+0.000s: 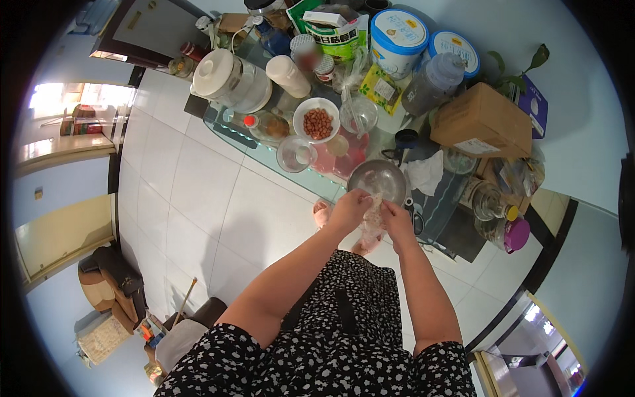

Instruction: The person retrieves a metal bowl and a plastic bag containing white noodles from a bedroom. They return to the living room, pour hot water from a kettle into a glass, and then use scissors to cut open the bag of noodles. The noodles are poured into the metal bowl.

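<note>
My left hand (352, 210) and my right hand (397, 223) pinch the top of a clear plastic bag (372, 217), one on each side. The bag hangs between them with something pale inside that I cannot make out. Just beyond my fingers, a round metal bowl (378, 177) rests at the table's near edge, and the bag's top overlaps its near rim in the view. A crumpled white tissue or cloth (425, 173) lies right of the bowl. Black-handled scissors (414, 217) sit by the edge near my right hand.
The glass table (228, 135) carries a white bowl of reddish peanuts (317, 124), a clear cup (296, 155), a red-capped bottle (264, 124) and a white-lidded pitcher (231, 83). Blue-lidded tubs (399, 43), a cardboard box (483, 122) and a purple-lidded jar (512, 235) crowd the back and right.
</note>
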`<control>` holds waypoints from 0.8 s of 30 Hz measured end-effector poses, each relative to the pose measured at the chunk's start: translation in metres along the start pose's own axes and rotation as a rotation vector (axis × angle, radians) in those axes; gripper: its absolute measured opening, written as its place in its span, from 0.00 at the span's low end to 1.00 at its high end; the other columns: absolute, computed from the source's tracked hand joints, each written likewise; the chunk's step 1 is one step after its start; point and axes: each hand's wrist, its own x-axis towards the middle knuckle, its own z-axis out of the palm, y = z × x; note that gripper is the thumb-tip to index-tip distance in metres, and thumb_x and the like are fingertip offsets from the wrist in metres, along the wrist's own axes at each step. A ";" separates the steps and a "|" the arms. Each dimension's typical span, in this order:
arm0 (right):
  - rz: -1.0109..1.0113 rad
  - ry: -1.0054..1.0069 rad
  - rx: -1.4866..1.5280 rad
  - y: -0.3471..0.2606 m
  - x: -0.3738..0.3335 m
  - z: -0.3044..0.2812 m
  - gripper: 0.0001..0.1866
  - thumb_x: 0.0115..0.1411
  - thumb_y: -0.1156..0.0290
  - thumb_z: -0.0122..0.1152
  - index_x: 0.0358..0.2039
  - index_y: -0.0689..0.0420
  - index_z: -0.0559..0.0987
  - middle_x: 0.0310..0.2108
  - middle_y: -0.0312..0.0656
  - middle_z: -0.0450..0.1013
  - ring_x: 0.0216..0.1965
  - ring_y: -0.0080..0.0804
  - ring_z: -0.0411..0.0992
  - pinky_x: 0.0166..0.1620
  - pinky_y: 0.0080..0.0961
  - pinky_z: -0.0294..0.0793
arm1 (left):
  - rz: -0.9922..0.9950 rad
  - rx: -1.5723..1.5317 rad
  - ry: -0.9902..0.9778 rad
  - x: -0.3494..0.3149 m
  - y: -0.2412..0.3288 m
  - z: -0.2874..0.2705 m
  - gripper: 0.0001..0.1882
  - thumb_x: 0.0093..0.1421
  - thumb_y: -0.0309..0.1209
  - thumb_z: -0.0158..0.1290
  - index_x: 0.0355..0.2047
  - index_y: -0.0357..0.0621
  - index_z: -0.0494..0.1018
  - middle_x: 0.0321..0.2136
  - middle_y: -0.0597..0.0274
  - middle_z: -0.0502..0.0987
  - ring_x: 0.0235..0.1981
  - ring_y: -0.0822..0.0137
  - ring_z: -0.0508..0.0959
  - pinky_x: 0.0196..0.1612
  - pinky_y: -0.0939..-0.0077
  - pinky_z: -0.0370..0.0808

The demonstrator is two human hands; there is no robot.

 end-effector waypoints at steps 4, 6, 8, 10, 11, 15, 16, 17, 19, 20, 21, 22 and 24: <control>-0.119 -0.007 -0.114 0.004 -0.003 0.001 0.17 0.61 0.68 0.56 0.48 0.62 0.76 0.38 0.42 0.77 0.37 0.23 0.73 0.41 0.21 0.71 | 0.006 -0.085 -0.044 -0.005 -0.016 -0.005 0.17 0.59 0.35 0.53 0.44 0.36 0.72 0.33 0.55 0.78 0.35 0.67 0.77 0.40 0.75 0.72; -0.178 -0.015 -0.117 0.004 -0.006 0.002 0.16 0.61 0.68 0.55 0.47 0.61 0.76 0.40 0.44 0.77 0.39 0.24 0.73 0.43 0.21 0.71 | 0.044 -0.034 0.002 -0.011 -0.012 -0.009 0.16 0.60 0.34 0.53 0.44 0.35 0.73 0.33 0.57 0.78 0.35 0.69 0.76 0.40 0.77 0.72; -0.275 -0.014 -0.142 0.001 -0.011 0.003 0.15 0.61 0.69 0.55 0.47 0.61 0.76 0.41 0.45 0.77 0.40 0.26 0.74 0.44 0.22 0.71 | 0.086 -0.056 0.038 -0.018 -0.009 -0.012 0.15 0.60 0.33 0.53 0.43 0.35 0.73 0.33 0.58 0.78 0.35 0.71 0.76 0.40 0.79 0.71; -0.408 -0.006 -0.189 -0.008 -0.020 0.004 0.15 0.61 0.69 0.56 0.47 0.60 0.76 0.41 0.43 0.76 0.40 0.27 0.74 0.44 0.22 0.71 | 0.131 -0.151 0.064 -0.025 -0.009 -0.013 0.15 0.60 0.32 0.53 0.44 0.35 0.73 0.34 0.60 0.78 0.36 0.74 0.75 0.41 0.80 0.71; -0.433 -0.019 -0.149 -0.009 -0.022 0.004 0.15 0.61 0.69 0.56 0.47 0.60 0.75 0.41 0.43 0.76 0.40 0.28 0.74 0.45 0.23 0.71 | 0.144 -0.206 0.070 -0.028 -0.008 -0.013 0.14 0.61 0.31 0.53 0.44 0.35 0.73 0.34 0.61 0.78 0.36 0.75 0.75 0.41 0.80 0.71; -0.514 -0.035 -0.094 -0.016 -0.027 0.003 0.16 0.60 0.70 0.58 0.48 0.58 0.74 0.43 0.41 0.75 0.43 0.31 0.73 0.47 0.24 0.70 | 0.207 -0.400 0.099 -0.039 -0.008 -0.011 0.13 0.61 0.27 0.52 0.46 0.36 0.74 0.37 0.64 0.78 0.38 0.77 0.74 0.42 0.83 0.70; -0.531 -0.029 -0.106 -0.018 -0.028 0.003 0.16 0.59 0.70 0.58 0.48 0.58 0.73 0.44 0.41 0.74 0.44 0.31 0.72 0.47 0.24 0.70 | 0.225 -0.443 0.108 -0.041 -0.008 -0.011 0.13 0.62 0.26 0.52 0.46 0.36 0.74 0.37 0.65 0.78 0.38 0.78 0.74 0.43 0.83 0.70; -0.587 0.017 -0.127 -0.020 -0.031 0.003 0.16 0.59 0.72 0.57 0.48 0.58 0.73 0.44 0.40 0.73 0.45 0.29 0.71 0.49 0.23 0.69 | 0.243 -0.466 0.117 -0.042 -0.007 -0.011 0.13 0.62 0.26 0.52 0.46 0.36 0.74 0.38 0.65 0.78 0.39 0.78 0.74 0.43 0.84 0.70; -0.699 0.110 -0.167 -0.024 -0.038 0.006 0.14 0.60 0.76 0.56 0.47 0.59 0.73 0.45 0.38 0.72 0.48 0.25 0.69 0.52 0.20 0.66 | 0.278 -0.512 0.135 -0.046 -0.005 -0.010 0.12 0.62 0.25 0.51 0.46 0.36 0.74 0.40 0.65 0.78 0.39 0.78 0.74 0.44 0.85 0.70; -0.736 0.166 -0.155 -0.025 -0.041 0.007 0.14 0.59 0.74 0.58 0.45 0.59 0.73 0.43 0.39 0.72 0.46 0.27 0.69 0.50 0.21 0.67 | 0.279 -0.519 0.144 -0.047 -0.003 -0.010 0.12 0.62 0.25 0.51 0.46 0.36 0.74 0.41 0.64 0.78 0.39 0.78 0.74 0.44 0.85 0.70; -0.772 0.223 -0.141 -0.025 -0.043 0.009 0.13 0.58 0.72 0.59 0.43 0.60 0.74 0.42 0.39 0.72 0.43 0.28 0.70 0.47 0.22 0.68 | 0.280 -0.526 0.153 -0.048 -0.002 -0.009 0.12 0.62 0.25 0.51 0.45 0.36 0.74 0.42 0.63 0.78 0.39 0.78 0.75 0.44 0.85 0.70; -0.808 0.280 -0.127 -0.026 -0.046 0.011 0.13 0.57 0.70 0.61 0.42 0.60 0.74 0.41 0.40 0.72 0.41 0.30 0.70 0.45 0.23 0.69 | 0.281 -0.533 0.162 -0.049 -0.001 -0.008 0.12 0.62 0.25 0.51 0.45 0.37 0.74 0.42 0.63 0.78 0.40 0.77 0.75 0.44 0.85 0.71; -0.612 0.248 -0.056 -0.030 -0.056 0.015 0.13 0.57 0.68 0.62 0.40 0.60 0.75 0.37 0.37 0.72 0.37 0.26 0.69 0.40 0.21 0.69 | 0.313 -0.505 0.215 -0.051 0.003 -0.004 0.11 0.61 0.25 0.52 0.44 0.39 0.75 0.41 0.65 0.78 0.37 0.78 0.74 0.40 0.84 0.71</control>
